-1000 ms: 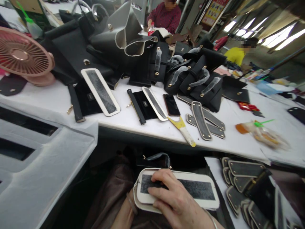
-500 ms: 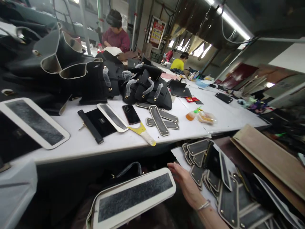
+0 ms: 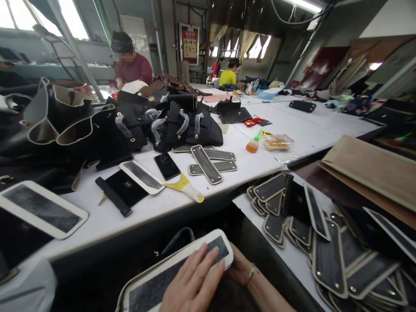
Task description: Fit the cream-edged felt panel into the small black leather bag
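A black handbag [image 3: 175, 240] lies tilted at the bottom middle, its base facing up. On the base is a long dark panel [image 3: 143, 290] with a wide cream border [image 3: 208, 237]. My left hand [image 3: 196, 281] rests flat on this panel, fingers stretched toward its right end. My right hand [image 3: 238, 264], with a bracelet at the wrist, is at the right end of the bag; its fingers are hidden behind the bag. Part of the bag's handle [image 3: 177, 239] shows at its far side, and the lower bag body is out of sight.
Across the white table [image 3: 260, 169] are dark strips [image 3: 208, 164], a phone [image 3: 167, 166], a yellow-and-white scraper [image 3: 186, 188] and several black bags [image 3: 185, 121]. At right, rimmed strips [image 3: 328, 255] lie piled beside a brown carton [image 3: 373, 169]. A co-worker [image 3: 133, 65] sits across the table.
My left hand has come into view and now lies on the bag's base. My right hand has moved from beside the bag to behind its right end. The view has turned and levelled.
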A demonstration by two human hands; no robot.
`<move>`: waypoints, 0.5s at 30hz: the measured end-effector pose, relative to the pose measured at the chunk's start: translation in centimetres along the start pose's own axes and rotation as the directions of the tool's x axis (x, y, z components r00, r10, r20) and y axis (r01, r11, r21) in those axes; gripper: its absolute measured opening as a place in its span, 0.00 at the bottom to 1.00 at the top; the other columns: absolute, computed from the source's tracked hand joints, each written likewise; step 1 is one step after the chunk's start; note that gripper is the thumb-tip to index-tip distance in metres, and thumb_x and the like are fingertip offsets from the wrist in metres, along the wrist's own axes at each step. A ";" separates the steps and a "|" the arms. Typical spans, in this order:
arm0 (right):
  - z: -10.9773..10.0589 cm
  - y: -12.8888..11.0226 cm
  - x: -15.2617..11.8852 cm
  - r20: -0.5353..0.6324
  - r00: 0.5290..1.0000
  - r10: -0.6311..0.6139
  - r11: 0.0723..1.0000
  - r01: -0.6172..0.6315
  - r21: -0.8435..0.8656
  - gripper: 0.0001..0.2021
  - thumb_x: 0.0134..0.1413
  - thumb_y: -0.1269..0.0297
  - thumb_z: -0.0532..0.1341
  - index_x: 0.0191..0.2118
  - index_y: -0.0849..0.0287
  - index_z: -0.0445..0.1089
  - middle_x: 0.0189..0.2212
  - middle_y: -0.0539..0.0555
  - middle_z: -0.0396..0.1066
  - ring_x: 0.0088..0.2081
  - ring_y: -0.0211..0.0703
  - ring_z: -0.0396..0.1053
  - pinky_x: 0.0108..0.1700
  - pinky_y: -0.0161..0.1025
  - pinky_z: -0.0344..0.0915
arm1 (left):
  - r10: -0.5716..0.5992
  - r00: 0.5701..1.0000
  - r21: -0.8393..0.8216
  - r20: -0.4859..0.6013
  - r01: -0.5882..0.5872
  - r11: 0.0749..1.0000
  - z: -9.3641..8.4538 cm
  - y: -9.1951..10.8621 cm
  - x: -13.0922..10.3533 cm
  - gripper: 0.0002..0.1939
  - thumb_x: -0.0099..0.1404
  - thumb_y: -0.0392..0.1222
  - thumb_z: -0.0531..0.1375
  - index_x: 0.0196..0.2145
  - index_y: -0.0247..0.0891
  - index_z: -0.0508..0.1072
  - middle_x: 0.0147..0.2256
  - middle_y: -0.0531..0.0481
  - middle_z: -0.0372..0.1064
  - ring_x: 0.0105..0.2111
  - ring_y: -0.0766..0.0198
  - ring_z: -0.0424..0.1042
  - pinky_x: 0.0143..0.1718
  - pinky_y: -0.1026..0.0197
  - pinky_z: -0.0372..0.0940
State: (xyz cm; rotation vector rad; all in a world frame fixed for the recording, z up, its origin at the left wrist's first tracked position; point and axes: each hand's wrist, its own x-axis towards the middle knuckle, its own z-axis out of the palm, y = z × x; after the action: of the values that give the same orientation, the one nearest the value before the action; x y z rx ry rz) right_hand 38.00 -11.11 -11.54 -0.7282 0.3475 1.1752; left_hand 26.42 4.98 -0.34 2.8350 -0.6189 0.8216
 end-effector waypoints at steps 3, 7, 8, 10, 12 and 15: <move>-0.6 0.4 0.7 0.061 0.998 0.011 0.995 -0.017 0.098 0.15 0.51 0.57 0.64 0.34 0.68 0.74 0.28 0.57 0.76 0.39 0.45 0.74 0.44 0.36 0.66 | 0.131 0.988 0.135 0.084 -0.141 0.981 2.5 0.1 1.5 0.34 0.67 0.63 0.44 0.59 0.36 0.65 0.56 0.47 0.67 0.55 0.56 0.67 0.50 0.61 0.69; -1.2 1.2 1.4 0.121 0.992 0.037 0.977 -0.061 0.205 0.20 0.51 0.53 0.63 0.36 0.69 0.74 0.30 0.61 0.77 0.40 0.49 0.74 0.46 0.41 0.67 | 0.123 0.982 0.193 0.146 -0.150 0.970 4.5 -0.1 -0.3 0.22 0.72 0.39 0.47 0.61 0.38 0.62 0.60 0.49 0.63 0.58 0.59 0.63 0.59 0.61 0.60; -1.3 1.3 1.5 0.131 0.991 0.037 0.971 -0.067 0.228 0.20 0.52 0.52 0.63 0.37 0.69 0.74 0.31 0.61 0.77 0.40 0.50 0.74 0.46 0.44 0.67 | 0.128 0.981 0.187 0.149 -0.155 0.970 4.7 -0.2 -0.7 0.22 0.71 0.35 0.47 0.61 0.38 0.61 0.60 0.50 0.63 0.60 0.59 0.61 0.62 0.60 0.55; -1.6 1.6 1.7 0.146 0.989 0.029 0.960 -0.068 0.272 0.21 0.52 0.51 0.63 0.39 0.69 0.73 0.33 0.62 0.77 0.39 0.51 0.74 0.46 0.46 0.67 | 0.147 0.976 0.167 0.162 -0.174 0.971 4.7 -0.2 -1.0 0.23 0.71 0.33 0.47 0.61 0.38 0.62 0.60 0.50 0.63 0.62 0.59 0.58 0.66 0.58 0.45; -1.9 1.8 1.9 0.164 0.986 0.014 0.948 -0.065 0.313 0.22 0.51 0.50 0.64 0.40 0.69 0.73 0.34 0.63 0.77 0.40 0.52 0.74 0.46 0.47 0.67 | 0.146 0.974 0.142 0.174 -0.172 0.975 4.6 0.0 -1.0 0.22 0.71 0.33 0.47 0.60 0.38 0.64 0.59 0.50 0.64 0.63 0.59 0.54 0.67 0.56 0.40; -2.1 2.2 2.0 0.205 0.979 -0.005 0.931 -0.071 0.359 0.24 0.49 0.50 0.65 0.41 0.70 0.73 0.34 0.64 0.77 0.40 0.53 0.74 0.47 0.48 0.66 | 0.082 0.986 0.108 0.144 -0.098 0.989 4.6 0.5 -0.6 0.22 0.70 0.29 0.46 0.58 0.39 0.67 0.57 0.52 0.67 0.64 0.61 0.52 0.67 0.57 0.40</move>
State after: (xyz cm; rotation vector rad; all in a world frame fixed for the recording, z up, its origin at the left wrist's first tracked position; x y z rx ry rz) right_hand 36.95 -10.64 -15.04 -0.2749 0.3947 1.1632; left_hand 27.92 3.65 -4.56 3.0088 -0.7470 0.6980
